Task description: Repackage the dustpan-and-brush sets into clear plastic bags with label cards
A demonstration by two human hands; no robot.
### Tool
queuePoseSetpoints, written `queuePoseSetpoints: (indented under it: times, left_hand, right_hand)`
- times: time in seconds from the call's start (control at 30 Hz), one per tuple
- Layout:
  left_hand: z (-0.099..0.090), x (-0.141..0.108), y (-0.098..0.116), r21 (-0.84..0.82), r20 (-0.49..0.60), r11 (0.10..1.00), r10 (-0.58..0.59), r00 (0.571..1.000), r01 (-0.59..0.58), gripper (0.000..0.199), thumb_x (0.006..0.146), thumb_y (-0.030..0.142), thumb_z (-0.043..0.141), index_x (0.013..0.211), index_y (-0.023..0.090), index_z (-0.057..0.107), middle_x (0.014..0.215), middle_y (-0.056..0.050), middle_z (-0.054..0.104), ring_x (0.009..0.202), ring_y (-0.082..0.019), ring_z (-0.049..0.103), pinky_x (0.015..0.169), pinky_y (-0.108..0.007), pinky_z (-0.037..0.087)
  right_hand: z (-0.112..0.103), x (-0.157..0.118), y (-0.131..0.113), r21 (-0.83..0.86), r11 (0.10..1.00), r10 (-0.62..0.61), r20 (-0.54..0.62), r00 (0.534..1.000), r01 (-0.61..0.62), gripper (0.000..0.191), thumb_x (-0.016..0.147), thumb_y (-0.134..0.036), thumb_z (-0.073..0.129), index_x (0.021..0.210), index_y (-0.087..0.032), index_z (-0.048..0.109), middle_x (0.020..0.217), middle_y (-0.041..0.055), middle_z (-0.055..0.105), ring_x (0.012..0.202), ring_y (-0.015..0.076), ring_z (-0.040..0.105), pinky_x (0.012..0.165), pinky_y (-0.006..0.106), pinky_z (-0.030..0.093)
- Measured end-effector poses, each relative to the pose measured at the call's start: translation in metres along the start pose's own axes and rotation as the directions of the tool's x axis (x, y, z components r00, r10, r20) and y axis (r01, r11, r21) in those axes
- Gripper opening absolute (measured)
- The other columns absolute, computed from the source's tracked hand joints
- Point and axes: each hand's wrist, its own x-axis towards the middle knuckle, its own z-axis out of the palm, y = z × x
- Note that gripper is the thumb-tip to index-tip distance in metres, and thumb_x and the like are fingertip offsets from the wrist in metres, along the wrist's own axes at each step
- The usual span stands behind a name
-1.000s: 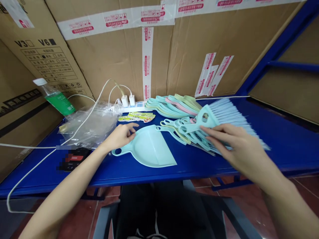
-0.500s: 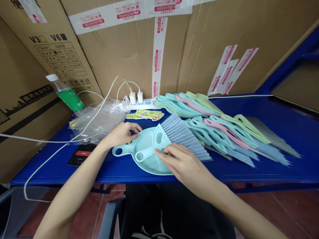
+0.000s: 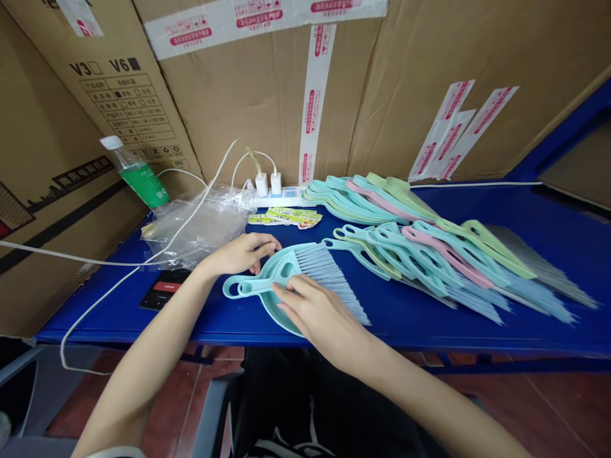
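Observation:
A light-teal dustpan (image 3: pixel 274 312) lies on the blue table before me, its looped handle pointing left. My left hand (image 3: pixel 242 254) is closed at the dustpan's far rim, with curled fingers and thumb against it. A matching hand brush (image 3: pixel 331 277) with pale blue bristles rests over the pan. Its handle lies along the dustpan's handle, and the bristles stick out to the right. My right hand (image 3: pixel 321 312) is closed on the near side of the brush's body; its palm hides part of the pan.
Several brushes (image 3: pixel 429 254) in teal, pink and green lie right, before a stack of dustpans (image 3: pixel 353 200). Behind are labels (image 3: pixel 286 216) and a power strip (image 3: pixel 291 196). Left are a plastic bag (image 3: pixel 200 222), bottle (image 3: pixel 140 181), phone (image 3: pixel 162 289) and white cable (image 3: pixel 95 261). Cardboard (image 3: pixel 258 95) walls the back.
The brush has slid left over the dustpan with my right hand, its handle now over the pan's handle. My left hand keeps to the rim. The view has shifted slightly.

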Motion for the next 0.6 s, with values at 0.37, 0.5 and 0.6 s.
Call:
queuePoseSetpoints:
  times: [0.37, 0.5, 0.6]
  left_hand:
    - [0.004, 0.0, -0.003, 0.143, 0.01, 0.986, 0.083, 0.997, -0.083, 0.036, 0.084, 0.037, 0.059, 0.114, 0.017, 0.06, 0.089, -0.003, 0.067, 0.069, -0.013, 0.059, 0.062, -0.023, 0.046]
    - [0.003, 0.001, -0.005, 0.097, 0.04, 0.991, 0.091, 0.995, -0.094, 0.037, 0.085, 0.039, 0.059, 0.115, 0.017, 0.06, 0.087, -0.001, 0.064, 0.063, -0.011, 0.055, 0.061, -0.023, 0.044]
    - [0.003, 0.001, -0.006, 0.036, 0.065, 0.995, 0.086, 0.994, -0.089, 0.039, 0.085, 0.039, 0.06, 0.117, 0.018, 0.06, 0.089, -0.001, 0.063, 0.06, -0.01, 0.052, 0.058, -0.022, 0.043]
  right_hand:
    - [-0.036, 0.01, 0.03, -0.027, 0.979, -0.205, -0.049, 0.978, 0.203, 0.02, 0.094, -0.014, 0.051, 0.099, -0.016, 0.071, 0.089, 0.0082, 0.069, 0.086, 0.0205, 0.062, 0.075, 0.034, 0.052]
    - [-0.06, 0.009, 0.083, -0.337, 0.926, -0.175, 0.019, 0.984, 0.171, 0.025, 0.087, -0.014, 0.06, 0.109, -0.016, 0.071, 0.108, 0.0138, 0.071, 0.106, 0.0313, 0.059, 0.085, 0.046, 0.047]
    - [-0.061, 0.008, 0.111, -0.452, 0.868, -0.146, 0.163, 0.976, 0.205, 0.026, 0.083, -0.014, 0.065, 0.108, -0.017, 0.073, 0.116, 0.0137, 0.071, 0.11, 0.0327, 0.059, 0.087, 0.045, 0.046]
